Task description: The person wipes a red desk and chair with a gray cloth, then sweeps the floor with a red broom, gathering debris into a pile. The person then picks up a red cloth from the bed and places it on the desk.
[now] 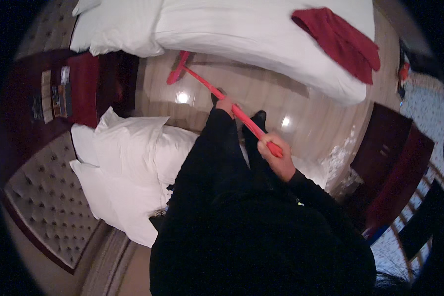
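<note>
A red long-handled broom (200, 79) slants across the middle, its broad head resting on the wood-look floor (153, 93) between two beds. My left hand (225, 105) is closed round the handle about halfway along. Nearer my body, my right hand (278, 160) wraps round the handle close to its end. The broom head lies beside the far bed, near the dark red nightstand, and its far tip reaches the bed's edge. My shoes show on the floor just beyond the handle.
The far bed (222, 29) has white bedding and a dark red cloth (338, 44). Left of me is a near bed with white pillows (130, 143). The nightstand (86, 89) stands between the headboards. A dark red cabinet (387, 143) is at the right.
</note>
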`<act>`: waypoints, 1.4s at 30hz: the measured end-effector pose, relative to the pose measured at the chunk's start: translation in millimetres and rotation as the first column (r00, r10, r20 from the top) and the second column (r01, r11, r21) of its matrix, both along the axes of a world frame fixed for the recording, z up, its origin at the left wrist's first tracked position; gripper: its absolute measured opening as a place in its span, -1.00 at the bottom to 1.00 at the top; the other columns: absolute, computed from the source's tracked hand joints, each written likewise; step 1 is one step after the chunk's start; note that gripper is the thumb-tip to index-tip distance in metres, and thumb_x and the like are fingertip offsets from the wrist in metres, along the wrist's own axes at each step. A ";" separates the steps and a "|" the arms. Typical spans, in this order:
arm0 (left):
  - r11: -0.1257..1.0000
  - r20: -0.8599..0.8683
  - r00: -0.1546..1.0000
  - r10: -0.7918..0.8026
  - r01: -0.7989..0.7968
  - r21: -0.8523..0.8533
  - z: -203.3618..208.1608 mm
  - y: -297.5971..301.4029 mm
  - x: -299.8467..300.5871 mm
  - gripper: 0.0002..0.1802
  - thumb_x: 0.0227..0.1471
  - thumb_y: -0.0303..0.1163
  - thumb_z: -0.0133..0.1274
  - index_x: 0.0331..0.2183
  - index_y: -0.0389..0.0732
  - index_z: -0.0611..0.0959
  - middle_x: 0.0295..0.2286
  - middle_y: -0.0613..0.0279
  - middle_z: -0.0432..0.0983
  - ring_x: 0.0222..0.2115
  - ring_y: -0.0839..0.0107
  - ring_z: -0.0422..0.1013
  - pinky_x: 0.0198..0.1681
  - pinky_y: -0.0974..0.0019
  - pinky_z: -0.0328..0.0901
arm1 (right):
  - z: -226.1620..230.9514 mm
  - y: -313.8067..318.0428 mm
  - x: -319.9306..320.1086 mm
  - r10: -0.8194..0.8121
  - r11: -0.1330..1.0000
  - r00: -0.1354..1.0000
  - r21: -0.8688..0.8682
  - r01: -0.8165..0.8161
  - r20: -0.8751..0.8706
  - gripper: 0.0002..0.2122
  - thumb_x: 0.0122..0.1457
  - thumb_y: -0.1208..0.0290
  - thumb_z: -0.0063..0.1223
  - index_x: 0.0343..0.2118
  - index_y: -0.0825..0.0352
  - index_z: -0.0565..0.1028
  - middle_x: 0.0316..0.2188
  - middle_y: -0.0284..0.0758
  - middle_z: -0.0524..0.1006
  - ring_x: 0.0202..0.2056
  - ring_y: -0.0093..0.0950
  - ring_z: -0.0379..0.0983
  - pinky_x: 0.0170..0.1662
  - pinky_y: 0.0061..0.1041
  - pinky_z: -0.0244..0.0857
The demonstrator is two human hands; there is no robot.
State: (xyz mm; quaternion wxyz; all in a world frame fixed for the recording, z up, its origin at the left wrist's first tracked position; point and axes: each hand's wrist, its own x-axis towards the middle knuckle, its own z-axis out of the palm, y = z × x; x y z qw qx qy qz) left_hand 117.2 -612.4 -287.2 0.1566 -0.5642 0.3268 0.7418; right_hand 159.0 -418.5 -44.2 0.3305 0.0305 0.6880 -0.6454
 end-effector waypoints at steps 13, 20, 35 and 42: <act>0.769 -0.023 0.873 -0.488 0.442 0.461 65.7 250.8 53.7 -0.81 0.00 -0.35 0.00 -0.54 -0.24 0.42 -0.67 0.13 0.37 -0.65 0.17 0.38 -0.50 -0.04 0.38 | 121.8 183.1 99.1 -0.400 0.900 0.916 0.203 0.386 0.033 -0.93 0.16 0.51 0.01 -0.44 0.31 0.38 -0.49 -0.47 0.35 -0.46 -0.70 0.24 -0.36 -0.69 0.15; 0.916 0.091 0.933 -0.349 0.319 0.242 101.4 208.2 48.7 -0.87 -0.03 -0.45 0.04 -0.52 -0.23 0.42 -0.66 0.19 0.37 -0.67 0.25 0.36 -0.56 0.13 0.37 | 98.3 163.8 112.1 -0.511 0.860 0.859 -0.002 0.511 0.033 -0.91 0.14 0.49 0.04 -0.44 0.31 0.38 -0.47 -0.43 0.35 -0.47 -0.67 0.26 -0.39 -0.68 0.17; 0.753 0.098 0.792 -0.603 0.524 0.398 98.4 258.7 50.2 -0.84 0.06 -0.30 -0.14 -0.43 -0.18 0.37 -0.59 0.08 0.33 -0.53 0.08 0.39 -0.44 -0.13 0.34 | 135.1 149.2 120.0 -0.616 0.754 0.787 0.261 0.603 -0.036 -0.89 0.17 0.47 0.03 -0.47 0.33 0.40 -0.47 -0.44 0.38 -0.41 -0.66 0.27 -0.31 -0.64 0.18; 0.793 0.080 0.822 -0.563 0.511 0.330 119.6 246.1 53.3 -0.86 0.06 -0.38 -0.09 -0.35 -0.22 0.36 -0.63 0.17 0.34 -0.64 0.19 0.35 -0.57 0.10 0.32 | 133.1 163.9 132.8 -0.645 0.752 0.764 0.174 0.636 -0.005 -0.87 0.16 0.44 0.04 -0.48 0.32 0.40 -0.49 -0.46 0.36 -0.43 -0.65 0.27 -0.33 -0.63 0.16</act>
